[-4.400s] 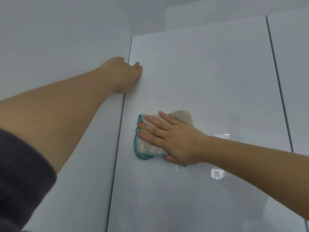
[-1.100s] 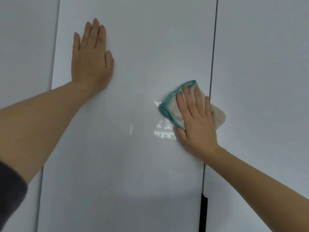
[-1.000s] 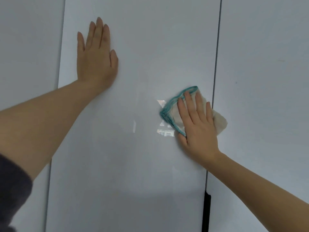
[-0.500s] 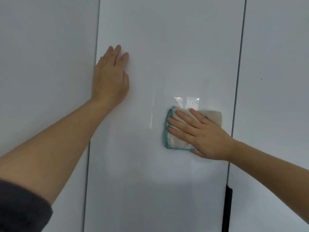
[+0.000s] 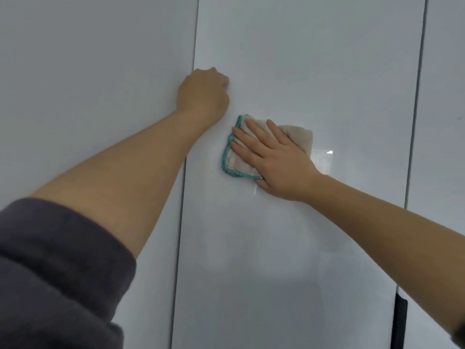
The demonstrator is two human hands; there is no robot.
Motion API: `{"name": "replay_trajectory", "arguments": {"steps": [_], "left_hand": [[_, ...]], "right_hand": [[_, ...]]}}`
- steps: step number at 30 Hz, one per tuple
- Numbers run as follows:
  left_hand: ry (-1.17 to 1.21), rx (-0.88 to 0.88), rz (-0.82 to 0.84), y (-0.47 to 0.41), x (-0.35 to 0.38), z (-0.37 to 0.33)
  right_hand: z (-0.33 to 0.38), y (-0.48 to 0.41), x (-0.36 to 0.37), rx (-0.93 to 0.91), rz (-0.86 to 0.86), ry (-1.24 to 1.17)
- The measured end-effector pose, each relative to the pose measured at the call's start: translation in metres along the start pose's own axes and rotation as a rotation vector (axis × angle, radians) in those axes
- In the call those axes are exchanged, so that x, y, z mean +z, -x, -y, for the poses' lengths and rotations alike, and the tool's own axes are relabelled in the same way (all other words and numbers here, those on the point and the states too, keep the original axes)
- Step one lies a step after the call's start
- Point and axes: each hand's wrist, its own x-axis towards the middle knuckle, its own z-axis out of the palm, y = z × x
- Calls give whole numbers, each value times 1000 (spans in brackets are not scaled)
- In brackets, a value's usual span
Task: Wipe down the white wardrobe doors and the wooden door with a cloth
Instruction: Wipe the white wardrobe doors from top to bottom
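Since half a second ago the cloth (image 5: 299,139) has slid leftward across the middle door (image 5: 302,260), from near its right seam (image 5: 415,122) into its left half, and the left hand (image 5: 203,94) has gone from flat to curled.

That middle door is tall and glossy white. It stands closed between the left door (image 5: 88,84) and a strip of the right door (image 5: 445,122). A dark sleeve (image 5: 57,273), pushed up the left forearm, crosses the left door low down.

Left hand: knuckles on the middle door just inside its left seam (image 5: 187,147), fingers tucked under, holding nothing that I can see.

Right hand (image 5: 276,162): laid flat on the cloth, fingers straight and a little spread, pointing up and towards the left seam. The thumb is hidden under the hand.

The folded cloth is pressed to the middle door at about half its visible height. Its long axis runs across the door, tilted slightly. The teal-hemmed edge faces the left seam, and the plain beige end sticks out past the hand towards the right seam.

Bare panel lies wide towards the right seam, and above and below the cloth. Towards the left seam the room is tight, since the left hand sits just up and left of the teal corner.

A dark slot (image 5: 400,321) lies in the right seam low down. A pale glare (image 5: 323,159) lies just right of the cloth.
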Motion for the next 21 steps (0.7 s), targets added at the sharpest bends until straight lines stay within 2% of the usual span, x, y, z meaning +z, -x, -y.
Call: {"name": "replay_trajectory", "arguments": {"steps": [6,12,21], "left_hand": [[-150,81,56,6,-3,12],[-329,263,165,8,-9,21],[-330,313,180,17,-12,23]], "right_hand": [[18,-40,6,-72,26,-3],[50,-53,14,-155,-15,-28],[94,-38,26,-210,-38,-77]]}}
